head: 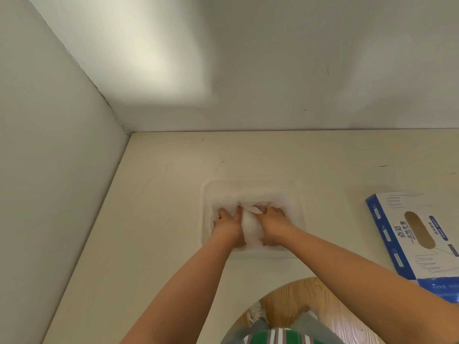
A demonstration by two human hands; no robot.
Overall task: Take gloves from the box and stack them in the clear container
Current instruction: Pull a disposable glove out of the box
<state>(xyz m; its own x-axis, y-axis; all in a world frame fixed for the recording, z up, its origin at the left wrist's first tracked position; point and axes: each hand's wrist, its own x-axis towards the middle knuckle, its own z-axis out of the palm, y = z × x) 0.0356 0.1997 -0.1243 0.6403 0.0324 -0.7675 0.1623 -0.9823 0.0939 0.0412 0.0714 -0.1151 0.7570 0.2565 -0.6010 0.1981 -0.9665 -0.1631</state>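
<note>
gloves [251, 225] in container [204, 194], between left hand [229, 225], right hand [273, 223]

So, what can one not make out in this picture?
Head view only:
Number of gloves in the clear container: left hand and right hand cover the blurred pile.
Whether the fingers grip or press: tips sunk in gloves.
Box: corner cut off by right edge; contents hidden behind its opening.

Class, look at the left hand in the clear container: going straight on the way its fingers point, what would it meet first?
Probably the crumpled gloves just ahead of the left hand; beyond them is the far wall of the clear container. Depth is unclear.
</note>
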